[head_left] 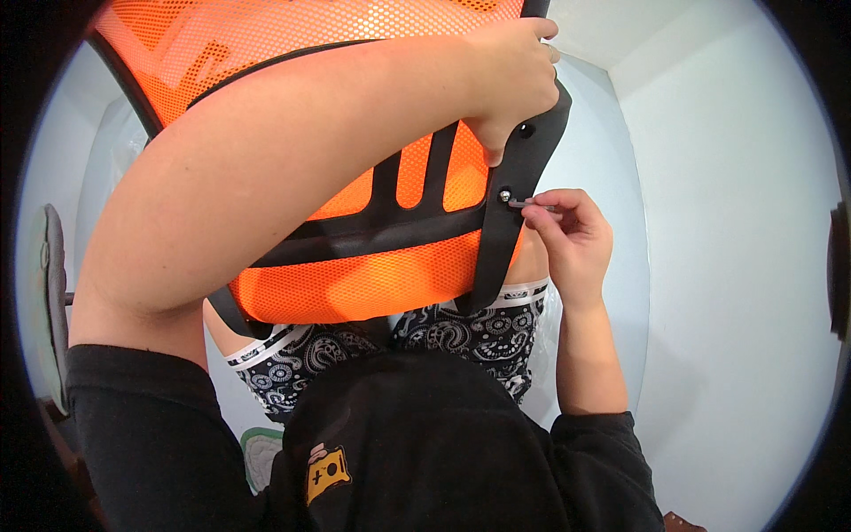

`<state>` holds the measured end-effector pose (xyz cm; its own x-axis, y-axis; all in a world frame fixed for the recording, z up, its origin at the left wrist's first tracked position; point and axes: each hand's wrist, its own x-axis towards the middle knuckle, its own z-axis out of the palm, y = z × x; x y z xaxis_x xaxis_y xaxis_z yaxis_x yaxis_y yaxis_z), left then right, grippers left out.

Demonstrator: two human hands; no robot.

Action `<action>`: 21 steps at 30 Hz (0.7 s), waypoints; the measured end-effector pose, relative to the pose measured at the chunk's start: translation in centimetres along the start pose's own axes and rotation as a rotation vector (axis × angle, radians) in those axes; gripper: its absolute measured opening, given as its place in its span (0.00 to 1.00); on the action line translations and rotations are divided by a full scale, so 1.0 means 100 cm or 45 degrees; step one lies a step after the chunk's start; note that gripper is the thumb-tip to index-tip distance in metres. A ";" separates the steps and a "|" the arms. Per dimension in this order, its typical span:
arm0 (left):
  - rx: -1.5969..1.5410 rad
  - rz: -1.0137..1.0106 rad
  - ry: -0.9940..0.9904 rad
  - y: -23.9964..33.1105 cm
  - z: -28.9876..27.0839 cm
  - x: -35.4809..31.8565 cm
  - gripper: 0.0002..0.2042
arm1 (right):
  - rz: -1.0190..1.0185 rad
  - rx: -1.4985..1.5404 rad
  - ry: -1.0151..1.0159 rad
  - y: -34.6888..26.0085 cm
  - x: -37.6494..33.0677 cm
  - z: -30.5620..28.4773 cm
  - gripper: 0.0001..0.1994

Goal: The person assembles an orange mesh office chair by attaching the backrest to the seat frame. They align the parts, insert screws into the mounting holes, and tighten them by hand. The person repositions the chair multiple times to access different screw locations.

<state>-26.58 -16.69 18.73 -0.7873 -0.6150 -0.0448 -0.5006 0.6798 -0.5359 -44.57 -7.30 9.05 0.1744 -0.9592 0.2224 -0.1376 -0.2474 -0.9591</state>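
Observation:
An orange mesh chair back (372, 284) with a black plastic frame rests over my lap. My left arm reaches across it. Its hand, my left hand (514, 75), is wrapped round the right side bar of the frame (507, 235), thumb on the face and fingers over the outer edge. Lower on that bar, a silvery bolt head (505, 196) shows in a hole. My right hand (574, 232) pinches a thin grey hex key (532, 206) between thumb and fingers, its end beside the bolt. Whether the tip touches the bolt I cannot tell.
Another hole (526, 130) in the side bar sits just below my left hand. A white wall (736, 222) rises at the right. Grey padded pieces lie at the left edge (53, 293) and at the lower left (259, 457).

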 end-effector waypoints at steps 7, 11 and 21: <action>-0.011 0.016 -0.011 0.001 -0.004 0.000 0.26 | 0.007 0.099 -0.021 0.009 0.000 -0.004 0.05; 0.020 0.002 0.005 0.001 -0.002 0.000 0.26 | 0.017 0.015 -0.017 0.011 0.002 -0.005 0.05; -0.099 0.146 -0.268 -0.012 -0.033 0.000 0.28 | -0.271 -0.620 0.098 0.004 0.001 -0.004 0.07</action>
<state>-27.10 -16.19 22.13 -0.7521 -0.5963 -0.2807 -0.4450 0.7736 -0.4511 -45.02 -7.53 8.78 0.1785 -0.8836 0.4328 -0.5464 -0.4548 -0.7033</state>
